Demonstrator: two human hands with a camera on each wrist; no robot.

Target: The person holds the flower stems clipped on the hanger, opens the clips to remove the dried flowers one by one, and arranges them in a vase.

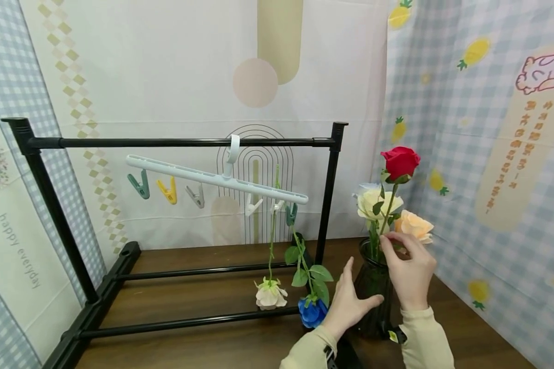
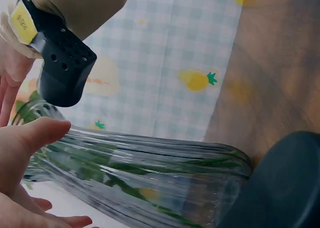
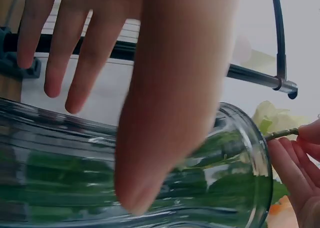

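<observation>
Glass vase (image 1: 373, 292) stands on the table (image 1: 203, 292), right next to the left hand (image 1: 348, 302). That hand's fingers are straight and press flat on the vase's side — nothing is curled round it. The right hand (image 1: 411, 271) is just above the vase's mouth and pinches a thin green stem (image 1: 388, 212) between fingertips and thumb. The stem belongs to the red rose (image 1: 400, 162), which stands high over this hand. A cream rose (image 1: 374, 202) and a peach rose (image 1: 414, 225) sit close beside the pinching fingers.

The vase looks heavy, hard and smooth, so it may slip and could break if it tips. Its ribbed side, low down, seems the best place to steady it. The stem looks thin, light and bendy, and the bloom on top seems soft. Holding the stem low, near the vase's rim, looks safest — not the petals.
</observation>
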